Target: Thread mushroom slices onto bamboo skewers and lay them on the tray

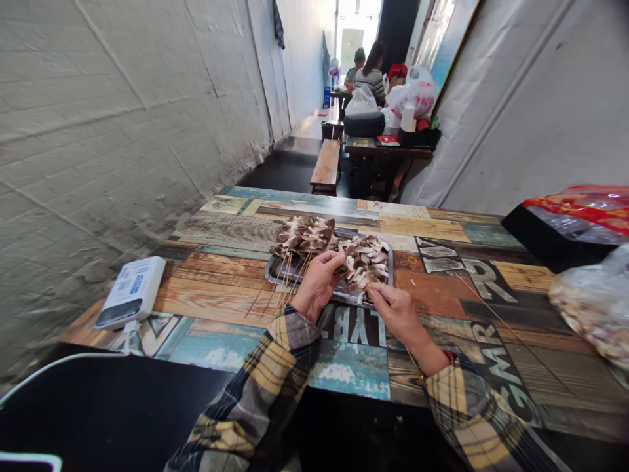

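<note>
A metal tray (272,269) sits in the middle of the painted wooden table (221,295). It carries skewered mushrooms (303,236) on its left and a heap of mushroom pieces (366,259) on its right. My left hand (317,283) is closed at the tray's near edge, fingers pinched on a mushroom piece beside the skewer sticks (285,278). My right hand (396,308) is closed just right of it, pinching a thin bamboo skewer at the heap's near edge. Both sleeves are plaid.
A white power bank (130,292) with a cable lies at the table's left edge by the brick wall. A loose skewer (496,314) lies to the right. Plastic bags (590,301) and a red-wrapped box (580,213) stand far right. People sit at a distant table (388,147) beyond a bench (327,164).
</note>
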